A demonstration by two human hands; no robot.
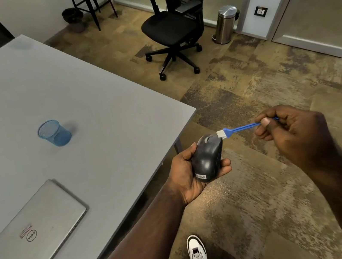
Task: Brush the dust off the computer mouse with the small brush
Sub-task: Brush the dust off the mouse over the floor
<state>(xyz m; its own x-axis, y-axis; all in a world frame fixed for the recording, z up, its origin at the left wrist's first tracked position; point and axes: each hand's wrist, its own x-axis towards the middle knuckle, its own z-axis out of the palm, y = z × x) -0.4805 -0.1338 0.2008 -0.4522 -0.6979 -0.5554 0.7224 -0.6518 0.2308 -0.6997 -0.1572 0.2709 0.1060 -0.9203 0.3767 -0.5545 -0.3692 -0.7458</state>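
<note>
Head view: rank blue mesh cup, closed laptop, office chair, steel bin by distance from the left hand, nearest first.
From the left hand, which holds the mouse:
1. Closed laptop, on the table to its left.
2. Blue mesh cup, farther back on the table.
3. Office chair, on the floor beyond.
4. Steel bin, by the far wall.

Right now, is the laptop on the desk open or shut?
Shut. The laptop lies flat on the desk with its silver lid down and the logo facing up; no screen or keyboard shows.

Mouse (208, 159) glossy dark plastic; brush (242, 128) blue plastic; bin (226, 24) brushed metal
</note>
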